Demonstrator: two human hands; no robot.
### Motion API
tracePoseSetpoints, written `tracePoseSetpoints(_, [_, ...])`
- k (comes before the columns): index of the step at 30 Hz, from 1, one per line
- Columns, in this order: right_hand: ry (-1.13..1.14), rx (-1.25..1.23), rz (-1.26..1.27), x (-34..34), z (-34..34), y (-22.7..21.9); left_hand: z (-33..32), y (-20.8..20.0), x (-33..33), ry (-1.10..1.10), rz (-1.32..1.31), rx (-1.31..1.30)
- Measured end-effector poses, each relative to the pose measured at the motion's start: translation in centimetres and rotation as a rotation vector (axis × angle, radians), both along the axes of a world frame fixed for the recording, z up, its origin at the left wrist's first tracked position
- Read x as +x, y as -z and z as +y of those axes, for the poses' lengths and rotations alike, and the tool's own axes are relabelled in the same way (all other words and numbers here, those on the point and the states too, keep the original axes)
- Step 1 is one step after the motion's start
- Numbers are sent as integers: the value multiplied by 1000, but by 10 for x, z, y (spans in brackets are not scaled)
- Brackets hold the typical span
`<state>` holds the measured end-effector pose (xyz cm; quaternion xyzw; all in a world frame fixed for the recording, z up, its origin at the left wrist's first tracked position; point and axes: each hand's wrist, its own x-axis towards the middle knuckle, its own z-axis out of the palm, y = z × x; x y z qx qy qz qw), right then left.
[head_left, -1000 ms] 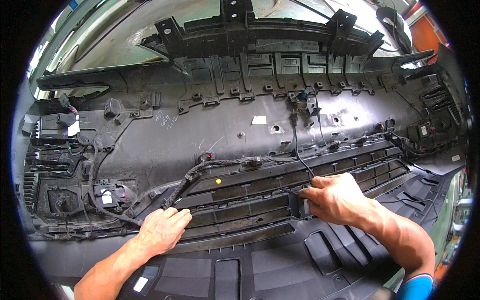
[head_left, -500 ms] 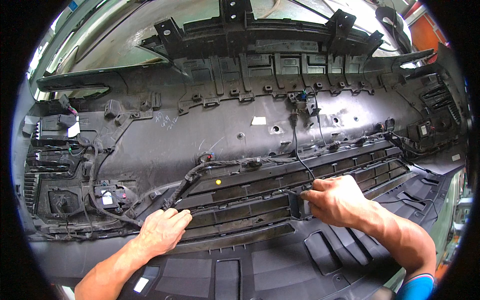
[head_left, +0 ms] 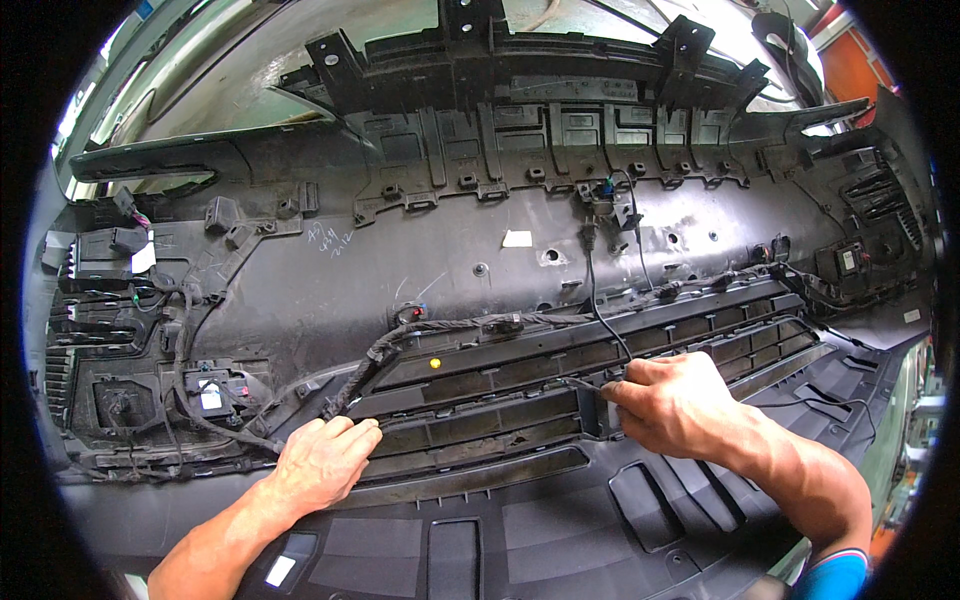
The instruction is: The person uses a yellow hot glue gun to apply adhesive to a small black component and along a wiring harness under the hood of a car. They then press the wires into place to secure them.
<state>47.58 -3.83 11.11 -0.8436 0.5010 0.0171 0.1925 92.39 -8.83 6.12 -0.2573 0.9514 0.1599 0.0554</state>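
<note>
A large black car bumper cover [head_left: 380,265] lies with its inner side up. My right hand [head_left: 665,403] is closed in a pinch on a black cable [head_left: 597,300], which comes down from a small sensor-like bracket [head_left: 605,205]. A short thin end [head_left: 575,382] sticks out left of these fingertips, just over the slatted grille [head_left: 500,410]. My left hand [head_left: 325,462] is closed at the grille's left end, beside the taped wiring harness [head_left: 375,352]. Its fingertips curl down out of sight, so what they grip is hidden.
The harness runs across the bumper above the grille, with connectors along it. A yellow dot [head_left: 435,364] marks the grille frame. Brackets [head_left: 465,50] rise at the far edge. A module with a white label [head_left: 211,396] sits at left. An orange object [head_left: 850,65] stands far right.
Almost nothing differs. Both hands keep their places and grips, with only a tiny shift of my right hand and of the view.
</note>
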Motion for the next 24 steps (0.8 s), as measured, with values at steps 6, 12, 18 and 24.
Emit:
tracePoseSetpoints(6, [31,-4,-44,1,-1,2,0,-1,0,1,-3,1])
tracePoseSetpoints(12, [33,34,-16,0,-2,2,0,1,1,0,4,-4])
tracePoseSetpoints(18, [6,56,30,2,-4,3,0,1,1,3,3,-3])
tracePoseSetpoints(24, [-36,37,24,2,-7,1,0,1,1,4,14,-2])
